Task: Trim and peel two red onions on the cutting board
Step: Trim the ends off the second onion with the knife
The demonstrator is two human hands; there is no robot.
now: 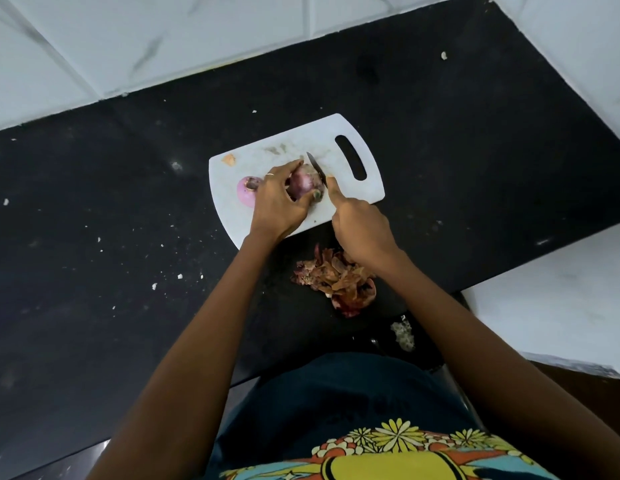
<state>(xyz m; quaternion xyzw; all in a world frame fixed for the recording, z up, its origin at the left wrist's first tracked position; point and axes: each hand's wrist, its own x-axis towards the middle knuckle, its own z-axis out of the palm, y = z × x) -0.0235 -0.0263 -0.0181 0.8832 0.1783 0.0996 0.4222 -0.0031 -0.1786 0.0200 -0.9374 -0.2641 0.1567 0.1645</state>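
Both bare forearms reaching forward and converging. Left hand [277, 202] curling fingers around onion [300, 185], ring showing on one finger. Right hand [360, 225] gripping knife [317, 169], index finger stretching along blade's back, blade tip pointing away from body.

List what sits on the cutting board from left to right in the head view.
Peeled onion → left hand gripping the second onion → knife → right hand → board's handle slot.
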